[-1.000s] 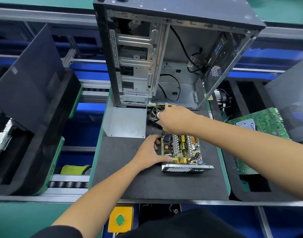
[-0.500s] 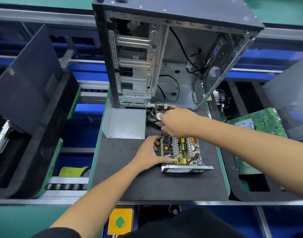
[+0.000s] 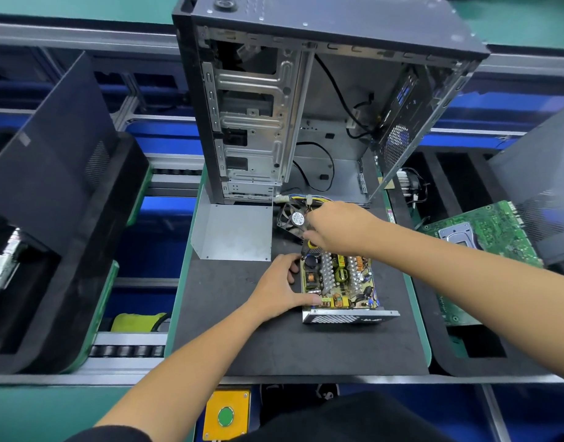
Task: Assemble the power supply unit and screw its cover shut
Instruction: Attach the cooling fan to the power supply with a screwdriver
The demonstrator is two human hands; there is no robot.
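Sitting open on the black mat (image 3: 242,330), the power supply (image 3: 338,282) with its circuit board bare to view, the vented end wall facing the near edge. No lid on yet: bent grey metal cover (image 3: 234,232) lying flat just beside the supply's far left corner, apart from it. Steadying the supply's left wall, left hand (image 3: 277,291), thumb laid along the board's near edge and fingers curled round the far corner. Reaching over the far end, right hand (image 3: 338,228), fingers bent down at the small black fan (image 3: 293,220) and the yellow wires there; holding something, by the look of it, though which of the two cannot be told. Fan loose outside the supply, tilted, touching its far end.

Early going, by this showing: fan not yet seated, cover not yet placed, no screws or screwdriver in sight. Behind, open computer case (image 3: 274,106) standing upright; off to the right, green circuit board (image 3: 485,237).
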